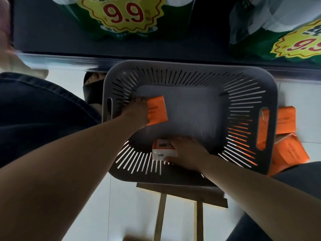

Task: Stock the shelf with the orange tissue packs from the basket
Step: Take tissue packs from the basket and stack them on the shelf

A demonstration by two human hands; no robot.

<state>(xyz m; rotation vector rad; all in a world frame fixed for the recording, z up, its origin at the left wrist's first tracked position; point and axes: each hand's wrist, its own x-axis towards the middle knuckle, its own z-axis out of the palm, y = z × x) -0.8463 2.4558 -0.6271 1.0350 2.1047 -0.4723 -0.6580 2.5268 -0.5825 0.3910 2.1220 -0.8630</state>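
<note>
A grey slotted basket sits on a wooden stool in front of a dark shelf, and both hands reach down into it. The left hand is at the basket's left side, its fingers curled round the left edge of an orange tissue pack. This pack lies tilted over the basket's flat bottom, and whether it rests there or is lifted clear cannot be told. The right hand is at the near wall of the basket, its fingers closed over the right end of a white-faced pack with an orange border. This pack lies against the slotted near wall. Outside the basket, just beside its right wall, more orange packs lie piled, also showing through the handle hole and the slots. On the shelf stand 2 green packs of paper rolls bearing yellow price stickers printed 9.9. At left a dark denim leg and a sandalled foot stand on the pale floor.
</note>
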